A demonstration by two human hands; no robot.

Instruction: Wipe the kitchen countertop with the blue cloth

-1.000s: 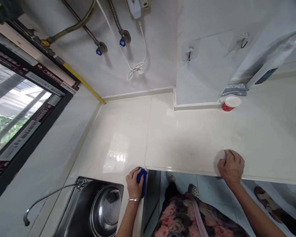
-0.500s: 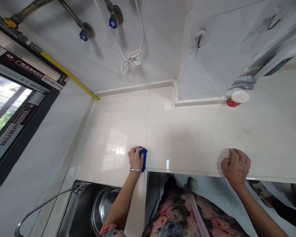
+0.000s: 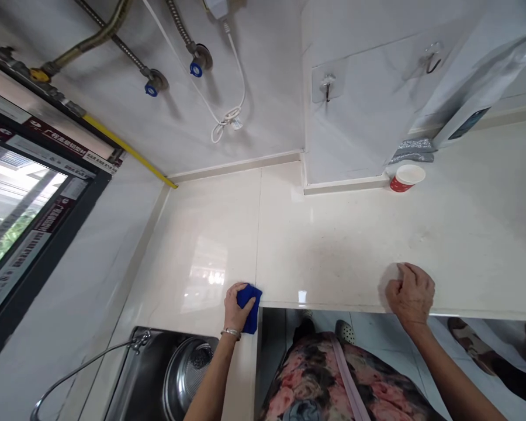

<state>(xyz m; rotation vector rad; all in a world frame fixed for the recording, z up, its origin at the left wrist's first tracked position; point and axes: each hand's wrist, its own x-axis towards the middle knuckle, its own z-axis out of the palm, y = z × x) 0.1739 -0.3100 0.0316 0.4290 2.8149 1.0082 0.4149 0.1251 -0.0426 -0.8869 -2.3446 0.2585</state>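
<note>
Under my left hand (image 3: 235,309) is a folded blue cloth (image 3: 251,297), pressed flat on the pale countertop (image 3: 333,257) close to its front edge and the corner by the sink. My fingers and thumb are closed on the cloth, and a bracelet circles that wrist. My right hand (image 3: 412,297) rests in a loose fist at the counter's front edge, some way to the right. Nothing shows in its curled fingers. Small dark specks lie on the counter between the two hands.
At lower left a metal sink (image 3: 146,374) holds a steel strainer bowl (image 3: 188,371), with a curved faucet (image 3: 83,365) beside it. A red-and-white paper cup (image 3: 402,186) stands by the wall ledge, near silver packets (image 3: 414,151). Another person's shod feet (image 3: 471,345) show at lower right.
My left hand and the blue cloth have moved toward the counter's front edge, and more of the cloth shows. The right hand stays in a fist at the edge; the view has shifted slightly.
</note>
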